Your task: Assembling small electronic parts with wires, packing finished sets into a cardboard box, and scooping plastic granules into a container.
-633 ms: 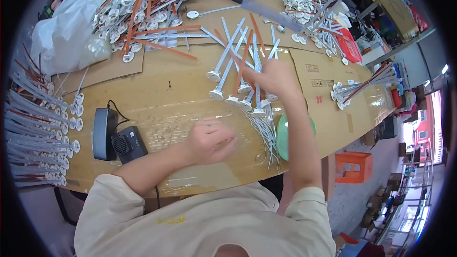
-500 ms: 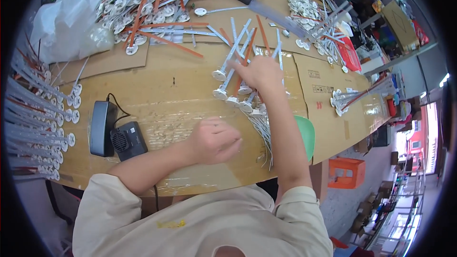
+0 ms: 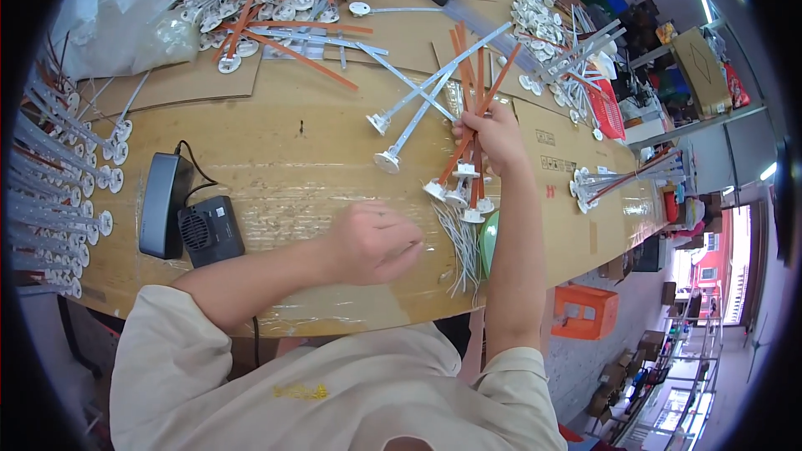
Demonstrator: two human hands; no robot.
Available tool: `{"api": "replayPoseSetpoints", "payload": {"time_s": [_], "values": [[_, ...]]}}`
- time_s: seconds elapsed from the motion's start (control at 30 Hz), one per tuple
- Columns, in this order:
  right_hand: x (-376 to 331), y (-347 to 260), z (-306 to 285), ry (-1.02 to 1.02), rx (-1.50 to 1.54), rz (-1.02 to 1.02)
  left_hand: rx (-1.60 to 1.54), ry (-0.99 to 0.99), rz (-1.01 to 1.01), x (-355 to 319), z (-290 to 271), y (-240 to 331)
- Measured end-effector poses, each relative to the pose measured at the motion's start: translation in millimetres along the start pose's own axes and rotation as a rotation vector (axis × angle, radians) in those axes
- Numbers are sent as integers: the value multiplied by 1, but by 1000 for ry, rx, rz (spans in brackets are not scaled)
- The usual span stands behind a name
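My right hand is closed round several narrow strips, mostly orange-brown on the side that shows. They stand over the table with their white round bases hanging below the hand. Left of them, two pale dotted strips with white bases lie crossed on the cardboard-covered table. My left hand is curled into a fist above the near side of the table; its inner side is hidden. Thin white wires lie between the hands, and a green dish is partly covered by my right forearm.
A black speaker-like device and a dark box with a cable stand left. Strips with round bases are heaped at the far left beside a plastic bag, and stacked along the left edge. A bundle lies right; an orange stool stands on the floor.
My right hand has closed on several strips, gathering them slightly to the right. Two pale strips remain apart on the table. My left fist has hardly moved; the view has shifted slightly.
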State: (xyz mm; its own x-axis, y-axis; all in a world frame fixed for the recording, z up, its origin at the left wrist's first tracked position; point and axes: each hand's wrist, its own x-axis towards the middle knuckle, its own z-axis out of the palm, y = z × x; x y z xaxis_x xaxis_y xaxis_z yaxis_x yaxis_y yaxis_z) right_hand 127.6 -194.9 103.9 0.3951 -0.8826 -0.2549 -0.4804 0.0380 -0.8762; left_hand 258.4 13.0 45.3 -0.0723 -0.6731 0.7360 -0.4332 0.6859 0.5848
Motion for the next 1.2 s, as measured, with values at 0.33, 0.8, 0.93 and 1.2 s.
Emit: {"api": "replayPoseSetpoints", "payload": {"time_s": [0.33,0.8,0.93,1.2], "values": [[0,-13,-16,123,372,-58,-20,-9,4,-1,1,-2],[5,-65,-79,704,19,-171,13,-22,-211,-4,2,-4],[-32,-91,-86,389,394,-132,14,88,-216,-1,0,-5],[-114,-73,-29,-157,842,-452,-226,93,-509,-5,-6,-9]]}}
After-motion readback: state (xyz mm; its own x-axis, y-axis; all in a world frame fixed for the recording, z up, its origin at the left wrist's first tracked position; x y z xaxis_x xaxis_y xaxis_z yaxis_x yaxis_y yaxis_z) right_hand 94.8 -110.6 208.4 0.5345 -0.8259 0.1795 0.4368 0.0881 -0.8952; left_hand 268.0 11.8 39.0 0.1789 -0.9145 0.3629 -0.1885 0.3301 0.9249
